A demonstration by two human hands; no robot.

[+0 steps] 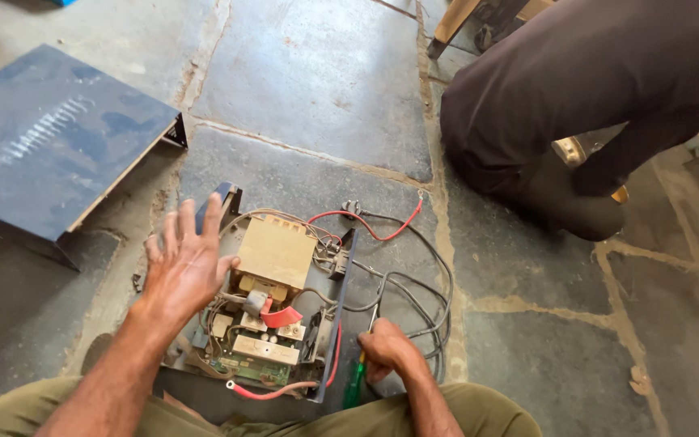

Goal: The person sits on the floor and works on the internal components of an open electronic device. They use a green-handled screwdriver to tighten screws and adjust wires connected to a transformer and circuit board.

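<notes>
Dark metal cover (50, 137) — left of hands (184, 263)

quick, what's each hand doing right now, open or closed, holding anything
Left hand: open, fingers spread, empty, over the left edge of the opened electrical unit.
Right hand: closed on a green-handled screwdriver.

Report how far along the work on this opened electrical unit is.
Done: the dark metal cover lies off to the side, so the opened unit shows its transformer and circuit board. In hand: the right hand grips a green-handled screwdriver; the left hand hovers open. Left: cover off, cables loose on the floor.
</notes>
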